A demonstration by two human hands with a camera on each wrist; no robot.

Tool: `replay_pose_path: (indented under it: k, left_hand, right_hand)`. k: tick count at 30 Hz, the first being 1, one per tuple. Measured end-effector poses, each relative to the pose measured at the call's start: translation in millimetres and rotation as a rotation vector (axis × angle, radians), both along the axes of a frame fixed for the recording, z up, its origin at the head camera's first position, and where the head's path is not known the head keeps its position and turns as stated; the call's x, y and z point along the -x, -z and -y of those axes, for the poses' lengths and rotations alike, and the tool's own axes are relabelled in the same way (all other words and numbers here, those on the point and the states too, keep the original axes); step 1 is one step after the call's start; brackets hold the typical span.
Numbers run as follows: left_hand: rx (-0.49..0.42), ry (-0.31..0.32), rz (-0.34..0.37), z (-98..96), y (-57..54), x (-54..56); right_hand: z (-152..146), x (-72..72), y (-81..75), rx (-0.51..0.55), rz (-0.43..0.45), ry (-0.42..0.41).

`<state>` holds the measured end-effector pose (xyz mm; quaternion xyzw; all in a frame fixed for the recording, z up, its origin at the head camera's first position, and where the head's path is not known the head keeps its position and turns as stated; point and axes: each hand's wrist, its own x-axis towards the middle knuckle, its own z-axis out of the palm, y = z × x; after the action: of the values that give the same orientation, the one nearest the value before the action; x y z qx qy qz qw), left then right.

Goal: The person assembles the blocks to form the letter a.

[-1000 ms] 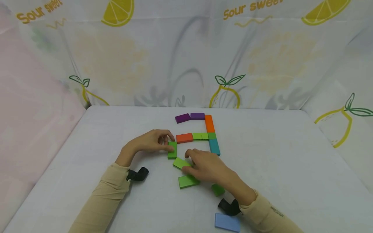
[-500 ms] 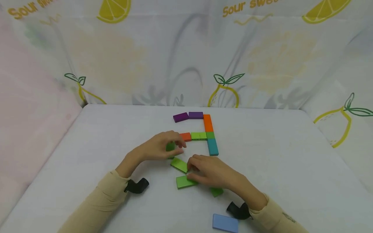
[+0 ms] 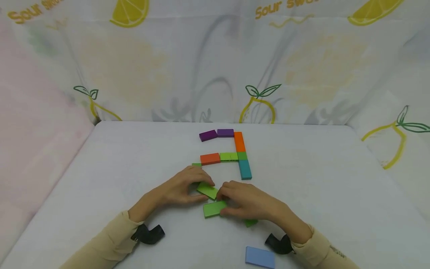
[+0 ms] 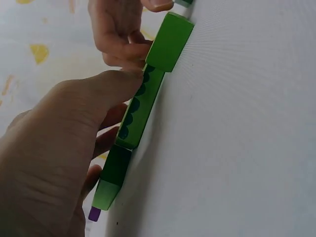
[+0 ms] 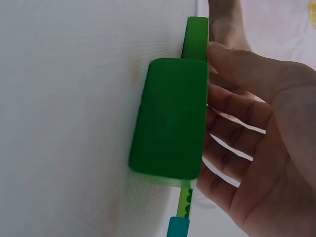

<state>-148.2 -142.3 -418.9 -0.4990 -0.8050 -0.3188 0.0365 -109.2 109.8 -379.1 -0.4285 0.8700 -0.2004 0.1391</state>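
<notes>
My left hand [image 3: 184,186] has its thumb and fingers on either side of a slanted light green block [image 3: 206,189], which shows scalloped dark markings on its side in the left wrist view. Close by on the right, my right hand [image 3: 250,201] holds the right end of another green block [image 3: 212,210] between thumb and fingers. Behind my left hand lies a mostly covered green block [image 3: 196,164]. A darker green block [image 3: 251,223] sits partly under my right hand and looms large in the right wrist view.
Farther back, a red-orange block [image 3: 210,158], a lime block [image 3: 229,156], a small green block [image 3: 242,155], a teal block [image 3: 245,170], an orange block [image 3: 239,142] and two purple blocks [image 3: 208,135] form lines. A light blue block [image 3: 259,257] lies near the front.
My left hand has left the upright green block on the left and come nearer, over the slanted light green block. My right hand has shifted slightly right and nearer.
</notes>
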Motion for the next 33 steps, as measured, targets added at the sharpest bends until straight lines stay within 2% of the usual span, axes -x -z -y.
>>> replay_pose_path:
  k: [5, 10, 13, 22, 33]
  left_hand:
    - [-0.006, 0.003, -0.021, 2.4, 6.7, -0.8]
    - [-0.014, 0.012, 0.007, 3.0, 9.7, 0.1]
    - [-0.013, 0.008, 0.036, 3.6, 10.4, 0.5]
    - [-0.01, 0.001, 0.062, 2.5, 12.1, -3.6]
    - [-0.009, 0.002, 0.059, 5.1, 11.5, 0.5]
  right_hand:
    - [0, 0.1, 1.9, -0.015, -0.009, -0.014]
    - [-3, 1.8, 1.7, -0.008, -0.001, -0.018]
    - [-4, 3.6, 1.4, -0.012, 0.002, -0.023]
    - [-8, 3.3, 1.9, -0.037, 0.065, 0.004]
    - [-12, 10.3, -1.1, -0.03, 0.042, 0.001]
